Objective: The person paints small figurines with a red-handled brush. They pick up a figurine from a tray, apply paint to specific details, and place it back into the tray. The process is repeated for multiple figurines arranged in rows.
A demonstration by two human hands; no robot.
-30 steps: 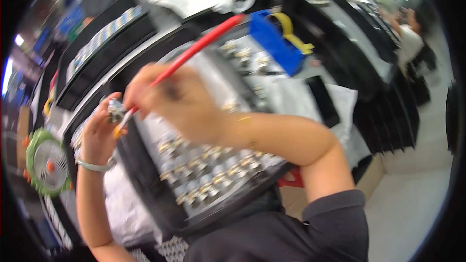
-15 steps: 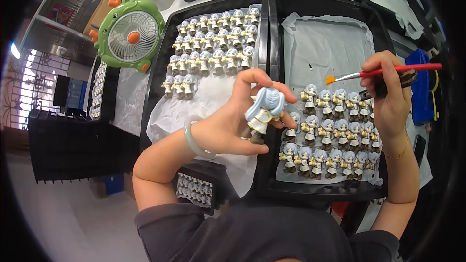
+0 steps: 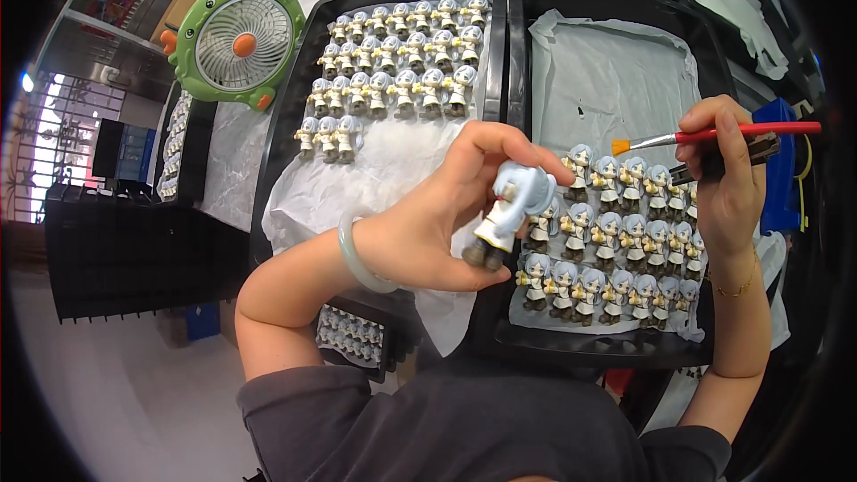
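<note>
Over the right black tray [image 3: 527, 344], the left hand [image 3: 428, 232] pinches a small grey-haired, white-robed figurine [image 3: 511, 211]. At three o'clock, the right hand [image 3: 728, 183] is closed on a red-handled, orange-tipped paintbrush [image 3: 714, 135]. A loosened pinch could probably drop the figurine onto the standing rows [image 3: 616, 241] beneath. The figurine's face is turned away; a dark object behind the brush stays indistinct.

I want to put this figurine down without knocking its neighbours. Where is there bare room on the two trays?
Bare white paper fills the right tray behind the figurine rows. On the left tray, paper lies free in front of its rows, under the left hand holding the figurine. The right tray's near half is crowded.
</note>
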